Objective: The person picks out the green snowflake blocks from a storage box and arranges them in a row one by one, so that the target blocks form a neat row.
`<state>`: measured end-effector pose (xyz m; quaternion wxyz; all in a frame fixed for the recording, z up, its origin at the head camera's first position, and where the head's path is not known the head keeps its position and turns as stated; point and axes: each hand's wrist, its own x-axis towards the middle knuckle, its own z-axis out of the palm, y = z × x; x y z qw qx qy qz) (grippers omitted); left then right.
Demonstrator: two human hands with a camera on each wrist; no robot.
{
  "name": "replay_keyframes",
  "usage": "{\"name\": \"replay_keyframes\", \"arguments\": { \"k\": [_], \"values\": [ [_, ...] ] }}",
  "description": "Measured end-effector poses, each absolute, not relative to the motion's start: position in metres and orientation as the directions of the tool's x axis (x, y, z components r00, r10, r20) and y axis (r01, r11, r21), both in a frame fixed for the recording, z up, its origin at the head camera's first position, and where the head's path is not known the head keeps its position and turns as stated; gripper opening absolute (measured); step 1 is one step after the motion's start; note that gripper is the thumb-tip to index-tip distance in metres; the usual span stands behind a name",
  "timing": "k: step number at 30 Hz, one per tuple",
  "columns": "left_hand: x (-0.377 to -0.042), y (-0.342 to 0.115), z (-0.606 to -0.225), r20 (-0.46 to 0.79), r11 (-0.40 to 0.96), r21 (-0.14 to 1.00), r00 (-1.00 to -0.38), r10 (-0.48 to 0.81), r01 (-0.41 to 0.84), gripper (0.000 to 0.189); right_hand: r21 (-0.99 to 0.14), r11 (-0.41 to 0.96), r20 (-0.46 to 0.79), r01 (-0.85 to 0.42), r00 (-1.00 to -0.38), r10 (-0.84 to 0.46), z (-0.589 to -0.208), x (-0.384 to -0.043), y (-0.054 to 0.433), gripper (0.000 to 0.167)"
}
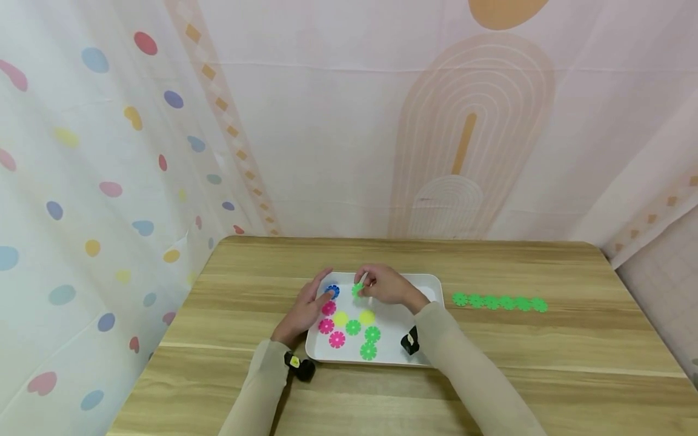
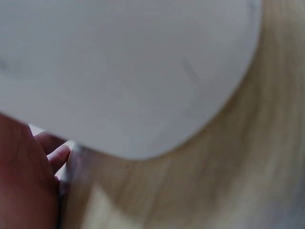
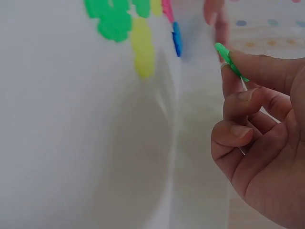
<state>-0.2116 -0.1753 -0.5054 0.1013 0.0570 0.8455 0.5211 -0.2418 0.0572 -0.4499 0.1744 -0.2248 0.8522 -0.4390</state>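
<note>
My right hand (image 1: 386, 284) pinches a green notched interlocking disc (image 1: 357, 290) between thumb and index finger, over the far part of a white tray (image 1: 425, 283). In the right wrist view the held disc (image 3: 230, 62) is seen nearly edge-on. Reaching over the tray's left end, my left hand (image 1: 303, 313) has its fingers extended, and its thumb tip overlaps a blue disc (image 1: 332, 290). Whether it presses the disc cannot be told. Pink discs (image 1: 326, 326), yellow discs (image 1: 340, 318) and loose green discs (image 1: 353, 327) lie in the tray nearer me.
Right of the tray, several green discs (image 1: 491, 302) form a row on the wooden table (image 1: 572, 339). A patterned curtain (image 1: 327, 151) hangs behind the table and along its left. Each wrist carries a small black camera (image 1: 410, 340).
</note>
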Motion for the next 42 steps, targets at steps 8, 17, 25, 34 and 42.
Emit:
{"name": "replay_keyframes", "arguments": {
  "k": [8, 17, 25, 34, 42],
  "values": [
    [-0.210, -0.176, -0.504, -0.094, 0.453, 0.892, -0.975, 0.202, 0.008, 0.055, -0.833, 0.488, -0.040, -0.260, -0.852, -0.522, -0.432, -0.244, 0.086, 0.017],
    [-0.212, -0.177, -0.507, -0.094, 0.479, 0.878, -0.976, 0.195, 0.011, 0.055, -0.822, 0.495, -0.001, -0.282, -0.868, -0.496, -0.422, -0.241, 0.127, 0.018],
    [-0.213, -0.177, -0.508, -0.084, 0.488, 0.872, -0.976, 0.201, 0.026, 0.055, -0.852, 0.460, 0.008, -0.250, -0.885, -0.466, -0.415, -0.233, 0.173, 0.018],
    [-0.214, -0.178, -0.510, -0.066, 0.490, 0.870, -0.974, 0.219, 0.051, 0.056, -0.836, 0.510, 0.001, -0.203, -0.930, -0.368, -0.419, -0.223, 0.226, 0.022],
    [-0.214, -0.177, -0.510, -0.072, 0.486, 0.873, -0.976, 0.205, 0.037, 0.056, -0.816, 0.561, -0.025, -0.140, -0.961, -0.277, -0.422, -0.211, 0.271, 0.029]
  ]
}}
